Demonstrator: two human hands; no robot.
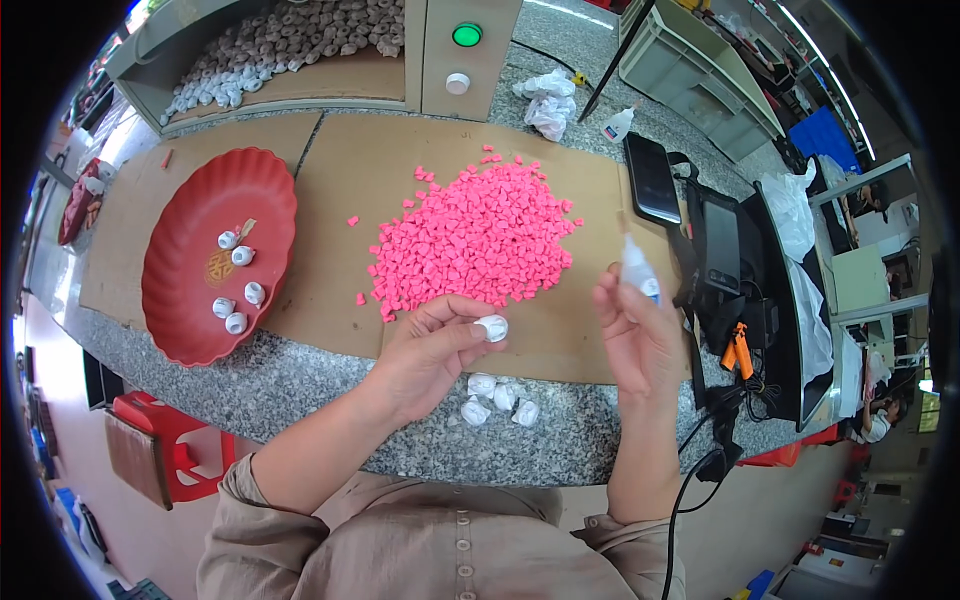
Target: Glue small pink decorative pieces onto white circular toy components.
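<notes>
Between the thumb and fingers of my left hand point(440, 345) is a small round white piece point(494, 328), its kind unclear. My right hand point(640, 335) grips a small white glue bottle point(638, 268), its narrow nozzle pointing up. Beyond my hands a heap of small pink pieces point(480, 235) covers the middle of the cardboard sheet point(350, 160). Several white lumps point(475, 410) lie on the granite counter close to me, below my left hand. On the left, a red scalloped plate point(175, 270) carries several more round white pieces point(242, 256).
A metal box with a green light point(467, 35) stands at the back, many brown and white lumps point(330, 35) inside. To the right are a phone point(652, 178), a second small bottle point(618, 124), black cables and an orange tool point(738, 350). A grey crate point(700, 85) sits far right.
</notes>
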